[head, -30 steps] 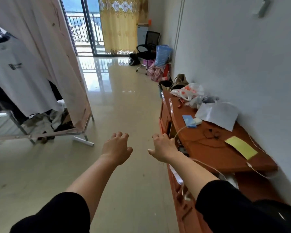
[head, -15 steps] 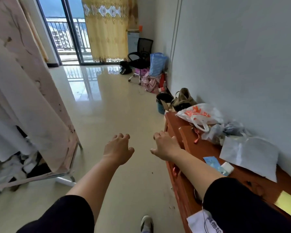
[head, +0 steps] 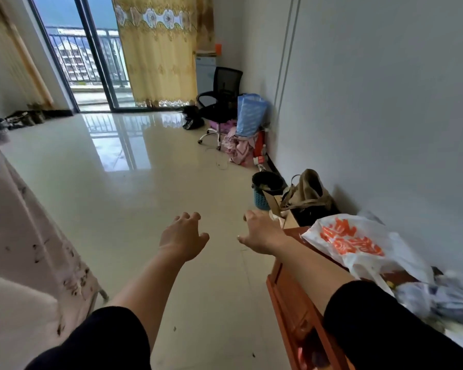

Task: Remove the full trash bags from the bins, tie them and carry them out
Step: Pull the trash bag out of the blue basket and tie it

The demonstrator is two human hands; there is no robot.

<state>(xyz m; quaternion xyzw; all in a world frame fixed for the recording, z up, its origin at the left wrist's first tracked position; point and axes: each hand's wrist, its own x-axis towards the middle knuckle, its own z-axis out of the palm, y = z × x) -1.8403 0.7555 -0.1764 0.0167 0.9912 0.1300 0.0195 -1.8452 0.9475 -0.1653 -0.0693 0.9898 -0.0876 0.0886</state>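
Observation:
A small blue mesh bin (head: pixel 261 200) lined with a black trash bag (head: pixel 267 179) stands on the floor by the right wall, just beyond the wooden cabinet. My left hand (head: pixel 183 236) and my right hand (head: pixel 259 232) are stretched out in front of me above the floor, fingers loosely curled, holding nothing. The right hand is nearer the bin, well short of it. Bits of rubbish show inside the bag.
A reddish wooden cabinet (head: pixel 292 297) runs along the right wall, with a white and orange plastic bag (head: pixel 356 245) on it. A brown bag (head: pixel 306 192) and cardboard box sit beside the bin. An office chair (head: pixel 221 100) and clothes stand farther back. A draped rack (head: pixel 24 249) is left.
I have moved forward along the cabinet; the bin and the brown bag are closer and larger. Both hands stay outstretched and hold nothing.

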